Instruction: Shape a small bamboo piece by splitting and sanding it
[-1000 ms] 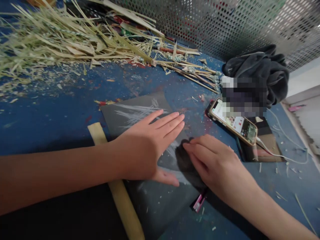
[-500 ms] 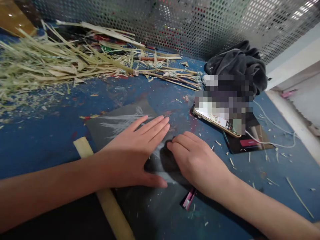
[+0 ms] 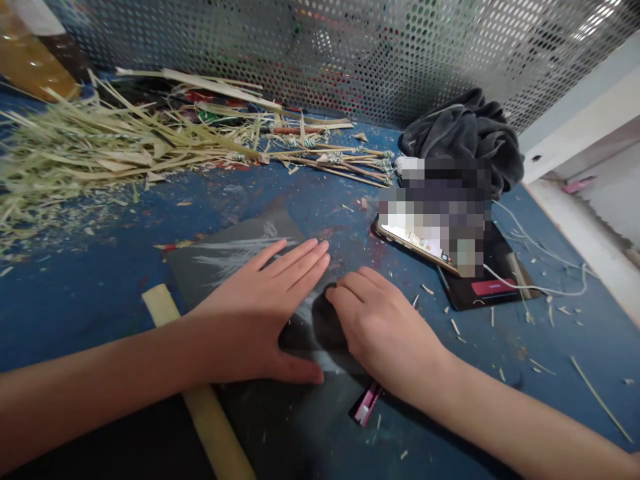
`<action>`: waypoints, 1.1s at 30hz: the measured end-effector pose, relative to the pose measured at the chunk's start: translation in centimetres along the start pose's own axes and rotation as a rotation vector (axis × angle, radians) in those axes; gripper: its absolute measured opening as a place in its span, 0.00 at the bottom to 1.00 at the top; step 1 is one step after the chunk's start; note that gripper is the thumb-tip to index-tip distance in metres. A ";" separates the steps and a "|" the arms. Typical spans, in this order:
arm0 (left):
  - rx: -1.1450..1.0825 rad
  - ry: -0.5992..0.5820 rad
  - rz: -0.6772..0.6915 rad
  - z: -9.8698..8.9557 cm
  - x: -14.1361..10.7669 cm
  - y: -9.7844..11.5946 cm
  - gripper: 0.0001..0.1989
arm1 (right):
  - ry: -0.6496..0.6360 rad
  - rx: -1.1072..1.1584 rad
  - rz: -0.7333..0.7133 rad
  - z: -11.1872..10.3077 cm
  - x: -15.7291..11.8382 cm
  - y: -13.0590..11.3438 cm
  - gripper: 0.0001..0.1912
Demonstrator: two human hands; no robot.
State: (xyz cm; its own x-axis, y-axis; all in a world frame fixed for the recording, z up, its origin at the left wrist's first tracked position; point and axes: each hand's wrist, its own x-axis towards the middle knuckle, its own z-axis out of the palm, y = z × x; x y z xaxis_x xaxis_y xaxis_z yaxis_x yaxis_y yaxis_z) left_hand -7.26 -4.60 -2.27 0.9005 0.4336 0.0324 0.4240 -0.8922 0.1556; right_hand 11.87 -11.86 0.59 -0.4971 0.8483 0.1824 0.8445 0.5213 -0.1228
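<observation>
My left hand [image 3: 260,307] lies flat, fingers spread, on a dark grey sheet [image 3: 205,267] streaked with white scuffs, which looks like sandpaper. Close to its right, my right hand [image 3: 383,320] is closed low over the sheet's right side. Something small and dark shows at its fingertips, mostly hidden by the fingers. Partly under the right hand is a slim pink tool [image 3: 367,403], perhaps a cutter. A flat pale strip [image 3: 215,427], like bamboo, passes beneath my left forearm.
Pale shavings [image 3: 100,147] pile at the back left, beside thin tied sticks [image 3: 350,160]. A phone [image 3: 417,247] rests on a dark flat case [image 3: 480,297], with a white cable [image 3: 555,290]. Dark cloth [image 3: 465,133] lies against the perforated metal panel [image 3: 350,60].
The view has shifted slightly, so everything sits a little lower and further left. Both hands keep nearly the same pose and place on the sheet.
</observation>
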 end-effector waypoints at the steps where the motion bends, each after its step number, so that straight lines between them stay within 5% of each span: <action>1: 0.004 -0.004 -0.001 -0.1 0.0 0.0 0.59 | -0.008 -0.012 -0.012 0.0 0.0 -0.1 0.11; 11: -0.015 0.000 -0.008 -0.4 0.0 0.2 0.60 | -0.054 -0.008 -0.011 0.1 -0.5 -0.3 0.11; 15: -0.042 0.019 -0.007 -0.2 -0.2 0.0 0.59 | 0.018 -0.027 -0.034 0.4 -0.5 -0.2 0.11; 27: -0.055 0.004 -0.034 0.0 -0.3 0.0 0.59 | -0.096 0.005 -0.017 0.1 -0.1 -0.1 0.11; 33: -0.070 0.030 -0.031 0.0 -0.2 0.0 0.59 | -0.032 -0.024 -0.039 0.2 -0.1 -0.3 0.09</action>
State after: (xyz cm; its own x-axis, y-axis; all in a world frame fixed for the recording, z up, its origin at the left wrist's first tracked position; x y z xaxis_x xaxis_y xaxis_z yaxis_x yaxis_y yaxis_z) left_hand -7.45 -4.67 -2.25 0.8832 0.4657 0.0553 0.4433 -0.8676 0.2253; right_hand 11.61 -12.06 0.40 -0.5357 0.8299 0.1557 0.8286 0.5522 -0.0922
